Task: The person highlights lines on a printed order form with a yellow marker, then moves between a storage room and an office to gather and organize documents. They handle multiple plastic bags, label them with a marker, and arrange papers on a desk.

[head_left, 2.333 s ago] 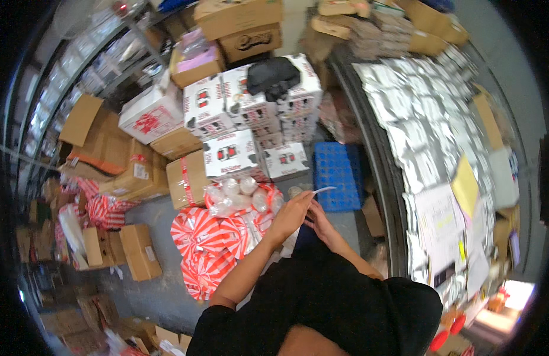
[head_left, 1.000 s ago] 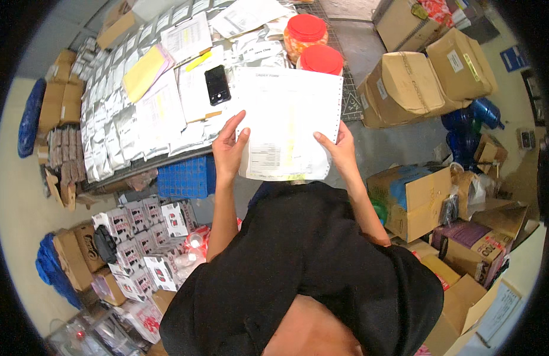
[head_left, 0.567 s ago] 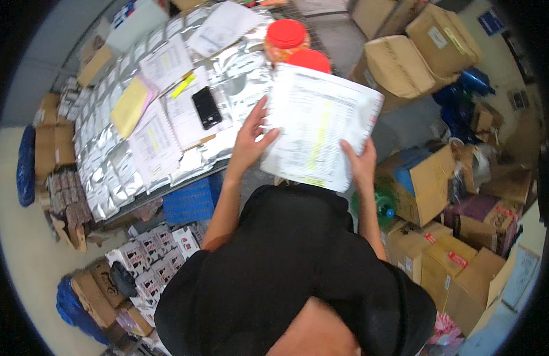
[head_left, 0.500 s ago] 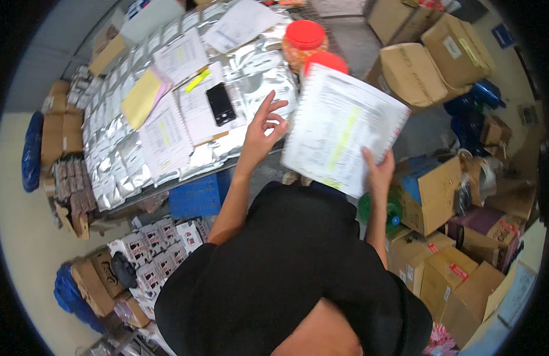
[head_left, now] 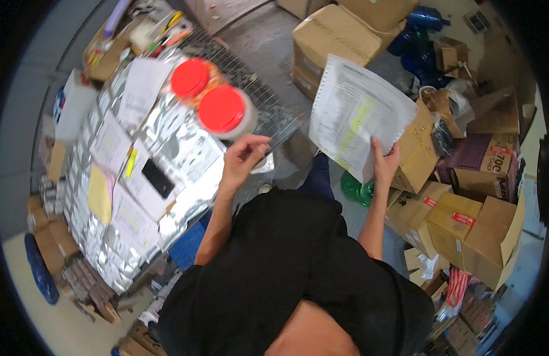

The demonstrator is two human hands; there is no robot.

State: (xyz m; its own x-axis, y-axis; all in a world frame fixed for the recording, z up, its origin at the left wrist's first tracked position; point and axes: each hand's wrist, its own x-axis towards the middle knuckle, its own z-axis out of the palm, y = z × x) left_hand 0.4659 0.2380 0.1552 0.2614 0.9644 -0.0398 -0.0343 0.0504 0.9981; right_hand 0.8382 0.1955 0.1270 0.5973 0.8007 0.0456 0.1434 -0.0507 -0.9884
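My right hand (head_left: 385,161) grips a printed sheet of paper (head_left: 357,114) by its lower edge, holding it up over the floor at the upper right. My left hand (head_left: 243,159) is free, fingers loosely curled, hovering beside a clear round jar with a red lid (head_left: 223,111). A second red-lidded jar (head_left: 190,78) stands just behind it. Both jars rest on a table covered with silver foil pouches (head_left: 102,237) and paper slips. A black phone (head_left: 158,178) lies on a white sheet to the left of my left hand.
Cardboard boxes (head_left: 334,35) crowd the floor ahead and to the right (head_left: 470,225). A yellow note (head_left: 99,193) lies on the pouches. A wire rack surface (head_left: 259,101) shows past the jars. A blue crate (head_left: 188,246) sits under the table edge.
I turned from the floor boxes to the table. My left hand let go of the sheet and moved toward the red-lidded jars; the right hand carried the sheet off to the right.
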